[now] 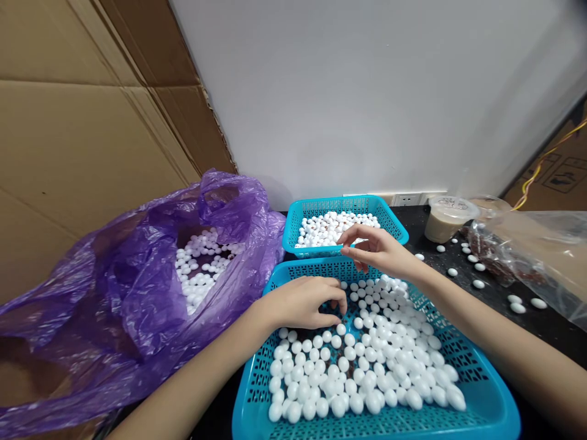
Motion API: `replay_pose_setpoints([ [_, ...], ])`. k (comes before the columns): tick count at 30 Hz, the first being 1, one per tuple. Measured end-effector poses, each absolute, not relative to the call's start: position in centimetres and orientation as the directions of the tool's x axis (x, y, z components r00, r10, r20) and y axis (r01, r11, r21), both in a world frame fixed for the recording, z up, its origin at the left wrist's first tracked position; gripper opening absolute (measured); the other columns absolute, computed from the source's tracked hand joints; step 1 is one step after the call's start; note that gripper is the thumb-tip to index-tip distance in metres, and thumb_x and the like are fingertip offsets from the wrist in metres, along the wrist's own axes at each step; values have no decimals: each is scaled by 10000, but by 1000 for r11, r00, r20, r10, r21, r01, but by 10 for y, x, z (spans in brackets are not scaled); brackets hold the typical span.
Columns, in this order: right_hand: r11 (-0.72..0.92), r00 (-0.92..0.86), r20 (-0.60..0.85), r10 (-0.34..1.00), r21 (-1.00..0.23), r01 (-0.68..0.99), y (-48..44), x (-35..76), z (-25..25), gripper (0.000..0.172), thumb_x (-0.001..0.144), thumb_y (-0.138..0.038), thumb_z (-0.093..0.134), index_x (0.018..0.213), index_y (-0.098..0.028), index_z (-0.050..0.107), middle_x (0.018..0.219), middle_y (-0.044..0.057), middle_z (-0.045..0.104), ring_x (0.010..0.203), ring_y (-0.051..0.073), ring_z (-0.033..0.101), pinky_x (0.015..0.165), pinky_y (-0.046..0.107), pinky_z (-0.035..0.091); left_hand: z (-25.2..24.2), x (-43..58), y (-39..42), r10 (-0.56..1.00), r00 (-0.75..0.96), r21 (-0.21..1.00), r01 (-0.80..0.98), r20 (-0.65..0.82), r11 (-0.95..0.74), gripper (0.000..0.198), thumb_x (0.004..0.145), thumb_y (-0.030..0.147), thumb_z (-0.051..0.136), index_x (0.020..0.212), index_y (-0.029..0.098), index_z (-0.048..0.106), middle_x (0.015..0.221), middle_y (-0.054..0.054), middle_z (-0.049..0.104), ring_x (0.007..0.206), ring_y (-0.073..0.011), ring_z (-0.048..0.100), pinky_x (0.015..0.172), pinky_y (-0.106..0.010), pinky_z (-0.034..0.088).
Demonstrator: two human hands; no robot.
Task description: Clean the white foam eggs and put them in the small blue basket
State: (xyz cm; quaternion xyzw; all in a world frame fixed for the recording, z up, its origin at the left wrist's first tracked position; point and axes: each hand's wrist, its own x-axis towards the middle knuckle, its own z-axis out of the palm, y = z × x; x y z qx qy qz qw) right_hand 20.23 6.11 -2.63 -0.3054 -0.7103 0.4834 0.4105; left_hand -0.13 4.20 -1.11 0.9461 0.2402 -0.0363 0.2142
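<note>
My left hand (pixel 309 302) reaches into the near blue plastic basket (pixel 250 391), low over its left side. Its fingers curl downward, with a gap between thumb and fingertips; I see nothing held. Small white egg-shaped balls (pixel 389 360) lie around and below it, heaped mostly toward the basket's front and right. My right hand (pixel 371 247) hovers where the two baskets meet, beside the front rim of the far blue basket (pixel 290 235). Thumb and forefinger tips are close but slightly apart, and no ball shows between them. More white balls (pixel 323 229) fill the far basket.
A crumpled purple plastic bag (pixel 137 269) with white balls inside stands at left, against cardboard (pixel 68 134). At right are a lidded cup (pixel 443 226), clear plastic packaging (pixel 545 244) and loose balls (pixel 478 284) on the black tabletop. A wall socket (pixel 407 199) sits behind.
</note>
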Motion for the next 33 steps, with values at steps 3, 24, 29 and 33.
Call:
replay_pose_setpoints([
  [3, 340, -479, 282, 831, -939, 38, 61, 202, -26, 143, 844, -292, 579, 946, -198, 543, 858, 5, 540, 538, 63, 548, 424, 188, 442, -12, -2, 41, 418, 888, 401, 459, -190, -793, 104, 812, 226, 595, 903, 251, 638, 907, 20, 585, 793, -130, 572, 664, -224, 393],
  [24, 330, -503, 244, 829, -940, 87, 59, 201, -24, 169, 833, -325, 587, 935, -197, 545, 820, 2, 539, 553, 75, 551, 436, 202, 429, -10, 2, 38, 432, 865, 414, 501, -255, -760, 113, 882, 263, 502, 899, 220, 605, 940, 6, 576, 805, -131, 561, 684, -226, 415],
  [29, 320, -507, 230, 831, -942, 96, 58, 201, -23, 185, 832, -345, 586, 931, -195, 538, 810, 1, 538, 550, 75, 547, 438, 205, 425, -11, 2, 38, 480, 841, 423, 541, -250, -727, 141, 883, 255, 470, 892, 188, 593, 916, -15, 591, 794, -140, 565, 690, -241, 423],
  [33, 319, -513, 222, 829, -941, 109, 58, 201, -22, 189, 833, -355, 581, 928, -198, 535, 813, 4, 533, 560, 78, 545, 447, 209, 426, -13, 1, 39, 503, 835, 374, 550, -223, -747, 139, 878, 233, 464, 881, 186, 595, 901, -13, 591, 775, -142, 567, 664, -247, 412],
])
